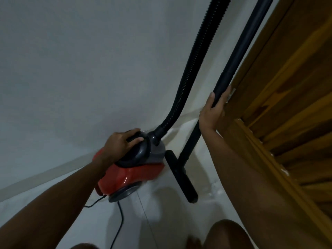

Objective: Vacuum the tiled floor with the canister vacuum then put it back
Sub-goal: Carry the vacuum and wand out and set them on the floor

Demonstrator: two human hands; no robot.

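Dim, bluish light; soft motion blur; wide-angle bending at edges; grainy.

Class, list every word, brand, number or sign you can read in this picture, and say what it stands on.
None can be read.
Red canister vacuum: no legible brand or label; the body is blurred.
Black wand, hose and wooden door: no text visible.

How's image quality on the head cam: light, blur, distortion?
Head view: dim, flat indoor light with a grey cast; wide-angle bend curves the wooden door and baseboard; slight motion blur on the red canister and left hand; faint glare on the canister shell; right hand on the wand reads sharper.
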